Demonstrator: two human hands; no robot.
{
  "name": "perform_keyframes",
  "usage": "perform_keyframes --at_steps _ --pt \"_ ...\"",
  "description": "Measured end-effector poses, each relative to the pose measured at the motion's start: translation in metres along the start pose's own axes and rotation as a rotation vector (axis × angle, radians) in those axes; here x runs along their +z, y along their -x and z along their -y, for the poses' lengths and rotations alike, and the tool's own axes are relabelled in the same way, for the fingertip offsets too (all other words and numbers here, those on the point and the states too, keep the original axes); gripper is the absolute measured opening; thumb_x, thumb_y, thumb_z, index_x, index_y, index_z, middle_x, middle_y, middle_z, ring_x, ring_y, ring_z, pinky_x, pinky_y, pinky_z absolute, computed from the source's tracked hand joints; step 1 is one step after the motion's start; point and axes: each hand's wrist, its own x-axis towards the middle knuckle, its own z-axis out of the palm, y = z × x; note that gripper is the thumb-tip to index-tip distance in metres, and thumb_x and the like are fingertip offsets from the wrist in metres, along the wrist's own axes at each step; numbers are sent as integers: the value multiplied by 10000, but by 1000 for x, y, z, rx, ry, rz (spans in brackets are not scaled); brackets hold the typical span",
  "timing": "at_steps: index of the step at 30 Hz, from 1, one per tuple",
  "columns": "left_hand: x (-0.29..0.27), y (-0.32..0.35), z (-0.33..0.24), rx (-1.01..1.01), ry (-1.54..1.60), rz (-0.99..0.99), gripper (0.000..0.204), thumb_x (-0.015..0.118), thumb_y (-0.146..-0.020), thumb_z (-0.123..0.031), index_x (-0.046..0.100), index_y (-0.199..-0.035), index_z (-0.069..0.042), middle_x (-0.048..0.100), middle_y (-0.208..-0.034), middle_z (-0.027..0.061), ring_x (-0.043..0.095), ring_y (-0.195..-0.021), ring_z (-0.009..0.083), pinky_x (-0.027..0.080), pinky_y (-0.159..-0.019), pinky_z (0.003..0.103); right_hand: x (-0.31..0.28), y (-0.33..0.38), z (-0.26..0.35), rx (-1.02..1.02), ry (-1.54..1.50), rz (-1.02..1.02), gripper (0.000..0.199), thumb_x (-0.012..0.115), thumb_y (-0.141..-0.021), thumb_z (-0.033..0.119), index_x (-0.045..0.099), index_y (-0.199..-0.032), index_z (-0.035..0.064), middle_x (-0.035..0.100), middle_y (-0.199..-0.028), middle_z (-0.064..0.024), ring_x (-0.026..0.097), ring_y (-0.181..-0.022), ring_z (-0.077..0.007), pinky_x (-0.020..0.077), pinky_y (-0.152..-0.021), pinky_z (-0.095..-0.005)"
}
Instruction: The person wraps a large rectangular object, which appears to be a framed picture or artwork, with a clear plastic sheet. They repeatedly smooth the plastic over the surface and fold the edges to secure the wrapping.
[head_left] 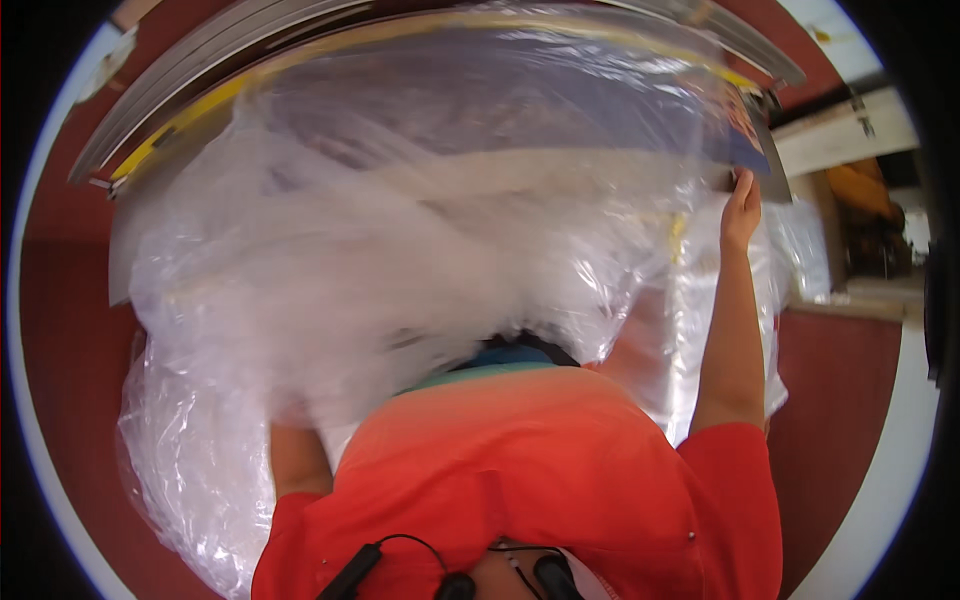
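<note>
Crosswise, long board [748,150] under clear plastic [420,230], right hand [742,212] near right end, left hand [291,411] blurred, grips unclear

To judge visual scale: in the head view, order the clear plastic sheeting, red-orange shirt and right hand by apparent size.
1. Clear plastic sheeting
2. Red-orange shirt, nearer the camera
3. Right hand

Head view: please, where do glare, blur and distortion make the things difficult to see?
In the head view, glare streaks the clear plastic sheet; blur, seemingly from motion, smears its middle, and the left hand cannot be made out; also in the head view, fisheye distortion bends the silver rail, while the right hand looks clearer.
</note>
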Motion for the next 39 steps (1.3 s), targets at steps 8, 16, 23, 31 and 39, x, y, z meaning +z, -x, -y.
perform_keyframes --at_steps 8,16,23,31,39 --pt "-259 117 129 -382 -273 -533 468 507 -764 -259 396 -1156 -28 456 -1125 129 424 -1029 219 348 -825 324 -39 49 -138 676 -341 -77 385 385 -828 376 521 -933 31 571 -871 -56 525 -801 -142 434 -648 -278" --pt "-376 140 94 -782 -684 -745 446 469 -792 -253 400 -1145 11 446 -1137 147 419 -1042 230 331 -855 310 -34 145 -264 680 568 539 537 386 -771 435 471 -1078 3 504 -1046 -185 469 -975 -332 354 -851 -362" --pt "-224 -83 -121 273 -770 -429 404 459 -820 -247 427 -1129 10 426 -1169 141 396 -1081 247 287 -912 322 -111 259 -311 961 778 1004 786 254 -760 607 176 -1268 13 119 -1330 -163 121 -1235 -255 119 -998 -356" --pt "108 -138 -334 1101 -854 -38 370 349 -857 -229 380 -1185 -60 336 -1238 139 295 -1161 269 231 -948 352 -70 137 -253 196 916 445 584 491 -735 460 422 -1135 41 402 -1181 -135 286 -1158 -279 249 -951 -352" --pt "117 -157 -341 1082 -829 -89 348 360 -852 -224 409 -1159 -69 362 -1225 108 332 -1138 260 268 -928 339 3 100 -234 233 1121 1256 246 491 -738 206 561 -937 79 471 -1089 -156 359 -1107 -252 193 -966 -429"
